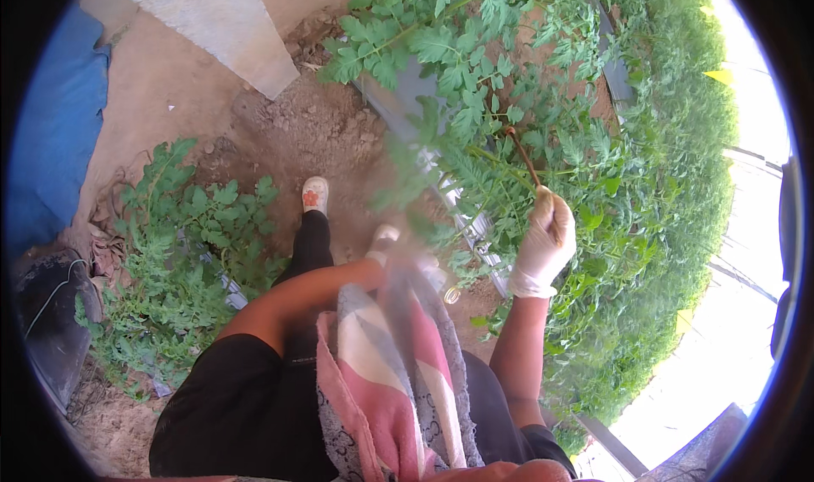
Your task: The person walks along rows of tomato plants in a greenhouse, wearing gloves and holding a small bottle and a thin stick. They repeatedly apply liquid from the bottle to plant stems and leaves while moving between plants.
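Observation:
My right hand (545,243), in a whitish thin glove, grips a thin brown stick (525,158). The stick's reddish tip lies among the leaves and stems of a tomato plant (470,110). My left arm crosses in front of my body. Part of my left hand (434,275), seemingly gloved, shows blurred beside the hanging scarf (394,380), which hides much of it. A small gold-coloured ring or rim (452,295) is just below that hand; whether the hand holds it cannot be told.
Dense tomato plants (661,215) fill the right side. Silvery plastic mulch (470,218) edges the row. Another tomato plant (184,240) grows at left, near a black container (57,316) and blue sheeting (60,126). A pale board (216,24) lies above my feet on bare soil.

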Action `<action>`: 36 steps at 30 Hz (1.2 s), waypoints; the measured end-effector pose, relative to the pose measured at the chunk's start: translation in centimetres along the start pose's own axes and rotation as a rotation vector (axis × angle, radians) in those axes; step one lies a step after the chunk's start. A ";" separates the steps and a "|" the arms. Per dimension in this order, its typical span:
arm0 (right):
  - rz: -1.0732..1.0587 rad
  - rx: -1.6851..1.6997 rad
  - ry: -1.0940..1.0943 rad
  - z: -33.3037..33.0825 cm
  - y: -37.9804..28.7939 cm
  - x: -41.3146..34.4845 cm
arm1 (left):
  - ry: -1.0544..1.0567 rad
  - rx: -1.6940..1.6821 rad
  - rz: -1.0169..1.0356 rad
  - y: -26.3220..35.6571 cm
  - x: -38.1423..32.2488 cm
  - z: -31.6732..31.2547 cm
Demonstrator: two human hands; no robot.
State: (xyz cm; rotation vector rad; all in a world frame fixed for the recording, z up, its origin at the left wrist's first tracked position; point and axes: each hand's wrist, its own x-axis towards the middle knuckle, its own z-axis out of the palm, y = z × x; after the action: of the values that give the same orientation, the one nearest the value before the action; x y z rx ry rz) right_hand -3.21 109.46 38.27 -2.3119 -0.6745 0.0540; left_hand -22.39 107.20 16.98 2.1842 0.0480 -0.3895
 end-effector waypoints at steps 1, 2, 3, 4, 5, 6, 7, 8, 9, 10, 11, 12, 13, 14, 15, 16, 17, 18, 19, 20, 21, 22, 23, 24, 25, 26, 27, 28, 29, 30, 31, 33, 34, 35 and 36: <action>0.006 -0.029 -0.012 0.8 0.4 0.1 | -0.004 0.000 -0.006 0.0 0.0 -0.2; -0.017 -0.108 -0.015 1.1 0.5 0.3 | -0.010 -0.001 0.001 -0.1 -0.2 -0.3; -0.025 -0.111 -0.014 1.5 0.6 0.2 | -0.010 -0.004 -0.004 -0.2 -0.5 -0.4; -0.034 -0.115 -0.012 1.9 1.0 0.1 | -0.011 -0.003 -0.007 -0.3 -0.7 -0.5; -0.041 -0.119 -0.010 2.2 1.3 0.0 | -0.014 -0.003 -0.008 -0.3 -0.8 -0.5; -0.026 -0.122 -0.013 2.4 1.1 0.0 | -0.014 -0.002 -0.007 -0.3 -0.9 -0.6; -0.031 -0.110 -0.015 2.5 1.3 -0.1 | -0.016 -0.006 -0.009 -0.4 -1.0 -0.6; -0.035 -0.098 -0.016 2.7 1.5 -0.2 | -0.017 -0.007 -0.012 -0.3 -1.0 -0.6; -0.043 -0.082 -0.019 2.7 1.8 0.0 | -0.021 -0.005 -0.009 -0.4 -1.2 -0.6; -0.033 -0.089 -0.017 2.6 2.0 0.1 | -0.019 -0.001 -0.012 -0.4 -1.1 -0.6; -0.023 -0.095 -0.015 2.5 2.2 0.2 | -0.020 -0.002 -0.015 -0.2 -1.0 -0.6; -0.015 -0.102 -0.011 2.5 2.2 0.2 | -0.021 -0.003 -0.017 -0.2 -1.1 -0.5; -0.021 -0.111 -0.011 2.3 2.1 0.2 | -0.019 -0.002 -0.019 -0.3 -1.2 -0.5; -0.028 -0.120 -0.011 2.1 1.9 0.2 | -0.022 -0.001 -0.021 -0.4 -1.3 -0.4; -0.034 -0.127 -0.012 1.8 1.9 0.3 | -0.021 0.000 -0.025 -0.1 -1.2 -0.4; -0.027 -0.120 -0.016 1.8 2.1 0.4 | -0.024 -0.001 -0.022 -0.1 -1.4 -0.3; -0.021 -0.112 -0.019 1.8 2.3 0.5 | -0.023 0.001 -0.025 0.0 -1.3 -0.3; -0.015 -0.108 -0.020 2.0 2.3 0.5 | -0.021 -0.003 -0.024 0.1 -1.3 -0.3; -0.019 -0.101 -0.022 2.0 2.3 0.4 | -0.021 -0.003 -0.023 0.1 -1.4 -0.2; -0.023 -0.094 -0.024 2.1 2.3 0.3 | -0.019 -0.002 -0.023 0.1 -1.4 -0.2; -0.027 -0.083 -0.031 2.1 2.5 0.4 | -0.021 -0.003 -0.028 0.2 -1.4 -0.2; -0.024 -0.083 -0.039 2.1 2.5 0.5 | -0.018 -0.003 -0.037 0.3 -1.3 -0.2; -0.021 -0.083 -0.048 2.1 2.5 0.5 | -0.018 -0.006 -0.039 0.4 -1.4 -0.2; -0.015 -0.085 -0.051 2.1 2.5 0.4 | -0.019 -0.004 -0.037 0.2 -1.4 -0.2; -0.021 -0.061 -0.046 2.2 2.6 0.4 | -0.018 -0.004 -0.037 0.2 -1.5 -0.1; -0.027 -0.037 -0.042 2.4 2.8 0.3 | -0.019 -0.005 -0.038 0.3 -1.5 -0.1; -0.033 -0.012 -0.038 2.5 2.9 0.3 | -0.020 -0.004 -0.037 0.3 -1.5 0.0; -0.026 -0.026 -0.048 2.6 3.0 0.3 | -0.019 -0.002 -0.040 0.3 -1.5 0.0; -0.019 -0.039 -0.058 2.7 3.1 0.4 | -0.017 -0.001 -0.041 0.3 -1.5 0.0; -0.012 -0.054 -0.067 2.7 3.3 0.5 | -0.017 0.000 -0.040 0.3 -1.5 0.0; -0.022 -0.048 -0.063 2.8 3.5 0.5 | -0.017 0.000 -0.042 0.3 -1.5 0.0; -0.041 -0.035 -0.055 3.0 3.9 0.4 | -0.015 0.004 -0.044 0.4 -1.4 0.0; -0.038 -0.034 -0.059 3.0 3.8 0.4 | -0.013 0.001 -0.047 0.3 -1.4 0.0; -0.034 -0.034 -0.063 2.9 3.8 0.4 | -0.013 0.004 -0.047 0.3 -1.5 0.0; -0.030 -0.035 -0.067 2.8 3.6 0.3 | -0.012 0.007 -0.046 0.2 -1.5 0.0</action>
State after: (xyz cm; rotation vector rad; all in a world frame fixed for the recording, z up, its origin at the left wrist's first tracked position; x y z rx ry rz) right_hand -1.92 109.24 33.87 -2.3417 -0.7491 0.1071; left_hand -23.80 107.20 17.60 2.1910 0.0900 -0.4295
